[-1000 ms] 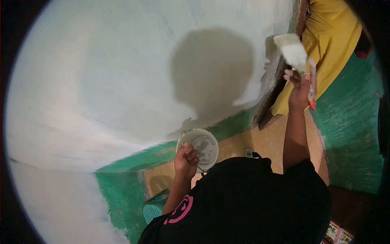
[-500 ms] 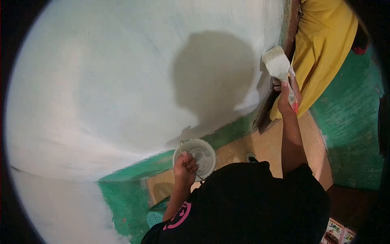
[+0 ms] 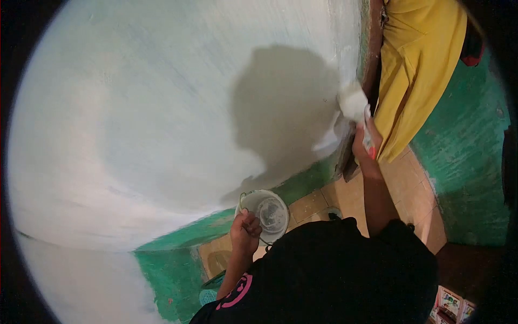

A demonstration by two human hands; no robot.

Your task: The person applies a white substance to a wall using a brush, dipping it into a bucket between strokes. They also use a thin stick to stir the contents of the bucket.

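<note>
A wide paintbrush (image 3: pixel 353 101) with a whitish head is gripped by its handle in my right hand (image 3: pixel 368 139). Its bristles lie against the right edge of the white-painted wall (image 3: pixel 172 108), close to the wooden door frame (image 3: pixel 372 46); the brush is slightly blurred. My left hand (image 3: pixel 246 231) is closed around the wire handle of a white bucket (image 3: pixel 276 197), which hangs below the wall. Pale, whitish residue shows at the bottom of the bucket.
Yellow cloth (image 3: pixel 418 75) hangs right beside the brush and frame. Green paint covers the lower wall strip (image 3: pixel 178 237) and the right-hand wall (image 3: pixel 469 146). Below are floor tiles (image 3: pixel 310 208) and a teal perforated object (image 3: pixel 208 296). My head's shadow falls on the wall.
My right hand has brought the brush down and left along the wall's edge. The bucket, still in my left hand, sits slightly lower and further right in view.
</note>
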